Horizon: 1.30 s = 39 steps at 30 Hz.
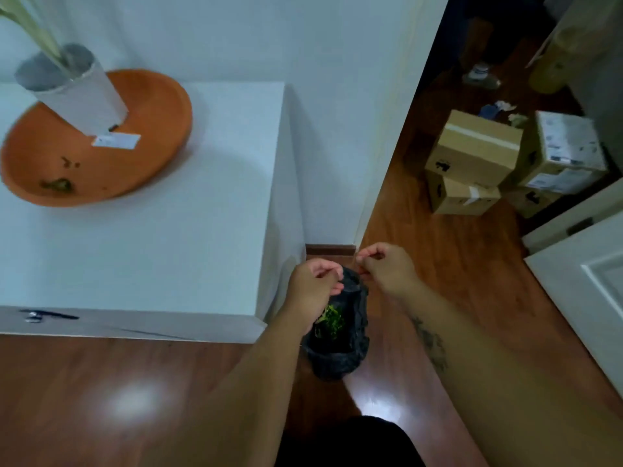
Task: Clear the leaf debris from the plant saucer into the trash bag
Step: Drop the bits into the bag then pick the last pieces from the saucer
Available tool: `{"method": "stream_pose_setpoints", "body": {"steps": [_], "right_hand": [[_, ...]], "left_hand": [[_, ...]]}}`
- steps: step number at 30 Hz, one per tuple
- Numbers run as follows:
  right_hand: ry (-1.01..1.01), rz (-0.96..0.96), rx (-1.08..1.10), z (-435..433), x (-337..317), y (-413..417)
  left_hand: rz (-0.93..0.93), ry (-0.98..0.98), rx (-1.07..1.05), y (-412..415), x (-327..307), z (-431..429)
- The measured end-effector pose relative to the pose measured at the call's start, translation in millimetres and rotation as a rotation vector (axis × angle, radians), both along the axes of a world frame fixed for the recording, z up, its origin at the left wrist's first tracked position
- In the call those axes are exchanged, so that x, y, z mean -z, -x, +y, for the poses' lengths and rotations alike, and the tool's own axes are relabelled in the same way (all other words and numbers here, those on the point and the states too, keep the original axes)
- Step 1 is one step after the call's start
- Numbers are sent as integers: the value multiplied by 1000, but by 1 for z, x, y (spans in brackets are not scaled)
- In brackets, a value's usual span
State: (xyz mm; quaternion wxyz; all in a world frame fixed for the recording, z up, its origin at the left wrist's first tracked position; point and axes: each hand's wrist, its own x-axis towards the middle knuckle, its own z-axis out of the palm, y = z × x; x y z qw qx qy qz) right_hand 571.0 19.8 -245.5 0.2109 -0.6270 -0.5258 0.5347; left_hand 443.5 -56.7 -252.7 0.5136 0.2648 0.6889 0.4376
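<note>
A wooden floor (438, 264) runs under everything, and a white tabletop (188, 230) fills the left side of the view, its right edge standing close to a white wall. Beyond an open doorway to the right, several cardboard boxes (478, 156) are stacked on the floor.

Near the far left corner of the tabletop sits a wide orange saucer (158, 106). A white pot (84, 102) stands in the far part of the saucer, leaning in this wide-angle view, with pale plant stems rising from it. A small white label (116, 140) lies in the saucer just in front of the pot. A few bits of leaf debris (59, 185) remain near the saucer's front left rim.

A black trash bag (350, 335) hangs just past the tabletop's near right corner, above the floor, its mouth held apart. Green leaf scraps (332, 318) show inside it.

The left hand (313, 284) pinches the bag's rim on the side toward the tabletop, fingers curled closed on the plastic. The right hand (384, 267) pinches the opposite rim the same way, thumb and fingers pressed together.
</note>
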Motion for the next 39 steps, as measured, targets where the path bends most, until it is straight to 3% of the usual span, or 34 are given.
{"method": "stream_pose_setpoints", "body": {"steps": [8, 17, 25, 30, 34, 39], "right_hand": [[-109, 180, -33, 35, -148, 54], [-236, 272, -190, 23, -193, 212], [-511, -100, -495, 0, -178, 362], [-571, -298, -710, -24, -166, 413], [-654, -375, -944, -40, -165, 440], [-662, -520, -1152, -46, -158, 444]], "left_hand": [[40, -248, -25, 43, -170, 27], [285, -284, -83, 236, -213, 6], [616, -186, -34, 408, -198, -19], [732, -122, -68, 471, -183, -25], [736, -72, -56, 484, -169, -23], [544, -62, -32, 481, -157, -17]]}}
